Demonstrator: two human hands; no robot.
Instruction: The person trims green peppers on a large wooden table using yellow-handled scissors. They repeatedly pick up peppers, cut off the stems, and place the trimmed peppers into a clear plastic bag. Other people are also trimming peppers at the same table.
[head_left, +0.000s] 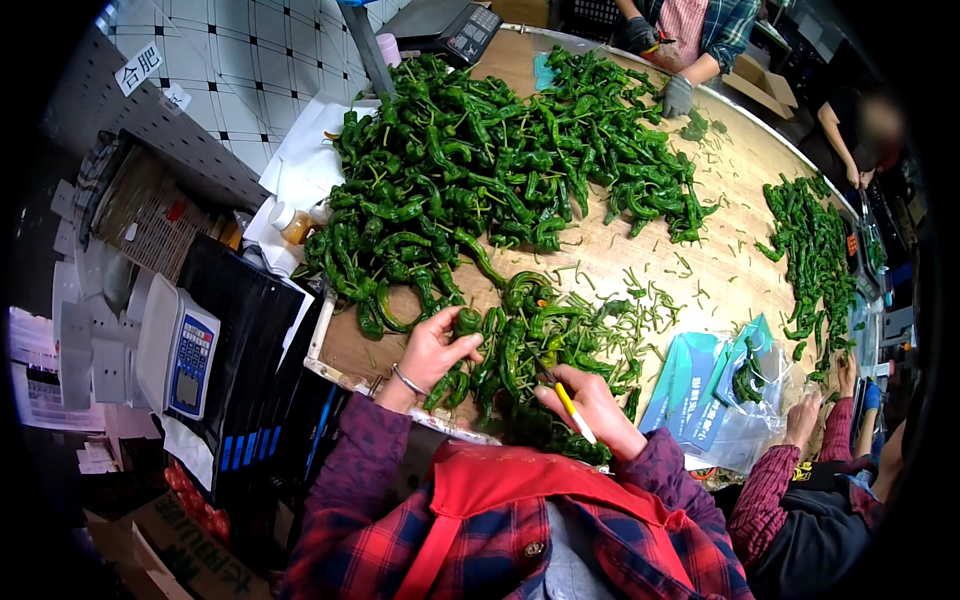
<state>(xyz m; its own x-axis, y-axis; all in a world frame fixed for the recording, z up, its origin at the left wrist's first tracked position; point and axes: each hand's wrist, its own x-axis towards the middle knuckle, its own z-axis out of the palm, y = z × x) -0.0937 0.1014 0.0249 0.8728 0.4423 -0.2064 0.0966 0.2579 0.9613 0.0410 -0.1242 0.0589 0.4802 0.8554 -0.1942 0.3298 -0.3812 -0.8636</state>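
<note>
My left hand (439, 349), with a bracelet at the wrist, pinches a green pepper (468, 322) between thumb and fingers near the table's front edge. To its right, my right hand (589, 401) grips a small cutting tool (572, 412) with a yellow and white handle. The tool's dark tip points up and left among the peppers; whether its blades are apart cannot be made out. Several loose green peppers (512, 352) lie between and below my hands. Just beyond spreads a large heap of green peppers (450, 165). Cut green stems (645, 307) are scattered right of my hands.
Printed plastic bags (694, 386) lie on the wooden table (739, 281) at my right. Another pepper pile (806, 255) runs along the right rim. Across the table, a gloved hand (677, 96) touches peppers. A co-worker's bare hands (804, 416) work at right. A scale (187, 360) stands left.
</note>
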